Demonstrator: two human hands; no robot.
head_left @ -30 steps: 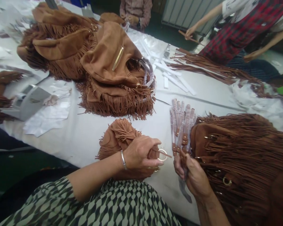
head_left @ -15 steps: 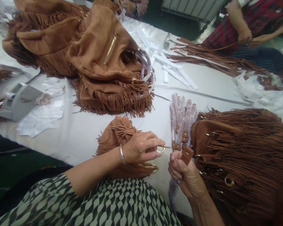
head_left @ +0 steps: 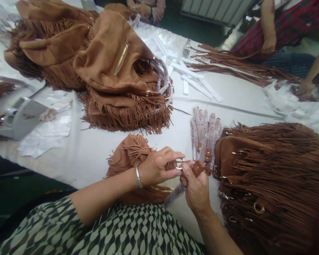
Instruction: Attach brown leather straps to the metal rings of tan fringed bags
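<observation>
- Fringed bag, lower right: lies just right of both hands.
- Left hand, bottom centre: pinches a metal ring on the small fringed piece, as before.
- Right hand: gripping one wrapped strap (bundle just above), it has shifted left; the strap's tab now meets the ring.

Left hand pinching fringed pouch, right hand holding strap (wrapped), fringed bag beside

No text, brand or number is legible on the strap, fringed bags or paper strips.
</observation>
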